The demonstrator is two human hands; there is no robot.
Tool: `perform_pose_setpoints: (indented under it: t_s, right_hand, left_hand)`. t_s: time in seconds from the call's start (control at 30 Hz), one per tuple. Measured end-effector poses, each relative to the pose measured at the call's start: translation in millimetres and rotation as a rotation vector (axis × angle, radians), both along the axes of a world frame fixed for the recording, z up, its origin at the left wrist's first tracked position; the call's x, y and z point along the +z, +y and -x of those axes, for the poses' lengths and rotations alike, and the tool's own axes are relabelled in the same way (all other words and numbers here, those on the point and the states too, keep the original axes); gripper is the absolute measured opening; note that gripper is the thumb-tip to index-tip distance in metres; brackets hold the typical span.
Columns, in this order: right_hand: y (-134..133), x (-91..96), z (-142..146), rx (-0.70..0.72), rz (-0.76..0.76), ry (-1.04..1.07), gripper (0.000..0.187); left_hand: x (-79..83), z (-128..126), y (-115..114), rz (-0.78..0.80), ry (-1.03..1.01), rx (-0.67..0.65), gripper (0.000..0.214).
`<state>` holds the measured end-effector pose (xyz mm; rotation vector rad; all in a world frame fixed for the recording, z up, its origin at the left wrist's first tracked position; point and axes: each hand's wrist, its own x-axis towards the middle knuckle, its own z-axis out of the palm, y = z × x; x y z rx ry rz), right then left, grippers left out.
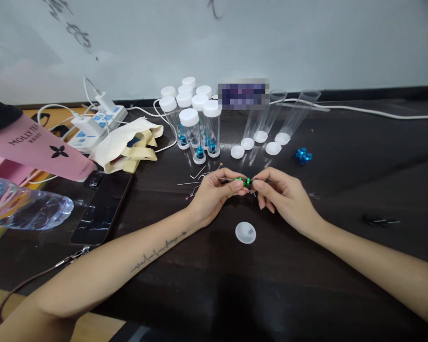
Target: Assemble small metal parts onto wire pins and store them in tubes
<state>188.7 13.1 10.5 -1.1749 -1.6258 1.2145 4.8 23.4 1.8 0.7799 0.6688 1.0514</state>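
Between the fingertips of my left hand is a small shiny green metal part, with a thin wire-like rod running out to the left. My right hand is closed in a pinch against the part's right side; what lies between its fingertips is too small to make out. Beside my left hand, several thin bent metal pieces lie on the table, partly hidden by the hand. A shallow white cap rests below both hands with something small and grey in it.
Clear tubes with white caps, some holding blue parts, stand behind. Uncapped tubes and white caps are right of them. Blue metal parts and black pieces lie rightward. Left: phone, pink cup, bottle, power strip.
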Motion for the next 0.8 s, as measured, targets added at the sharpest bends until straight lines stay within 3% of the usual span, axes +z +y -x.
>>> perform_pose_setpoints:
  t_s: [0.8]
  right_hand:
    - [-1.6, 2.1, 1.7, -0.025, -0.005, 0.045, 0.022]
  left_hand:
    - [-2.1, 0.4, 1.2, -0.007, 0.0, -0.005, 0.014]
